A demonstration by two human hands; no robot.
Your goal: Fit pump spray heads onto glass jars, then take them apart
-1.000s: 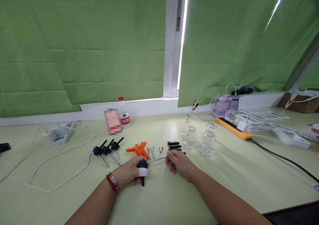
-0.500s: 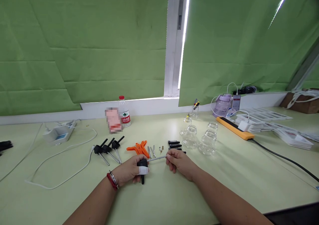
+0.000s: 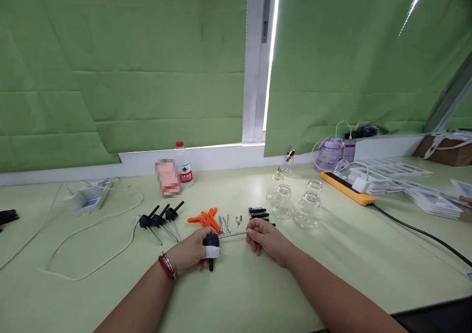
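My left hand (image 3: 197,249), one digit wrapped in white tape, is closed around a black block with a thin crossbar (image 3: 211,264). From that block a slim metal rod (image 3: 232,234) sticks out to the right. My right hand (image 3: 263,239) pinches the rod's far end; whether a small part sits between those fingertips is hidden. Left of my hands lie several similar black-headed rods (image 3: 158,220). Just beyond them are orange plastic pieces (image 3: 206,220), loose metal pins (image 3: 224,223), tiny brass and silver bits (image 3: 239,220) and black pieces with springs (image 3: 258,212).
Clear glass jars (image 3: 282,203) stand right of centre. Behind are a water bottle (image 3: 184,168), a purple jug (image 3: 328,156) and an orange power strip (image 3: 346,188). White cables (image 3: 92,220) cross the left side. White trays (image 3: 431,203) and another person's hand (image 3: 465,200) are far right.
Both my hands stay almost still on the black-headed rod. At the far right edge, another person's hand and a white sheet have come into view.
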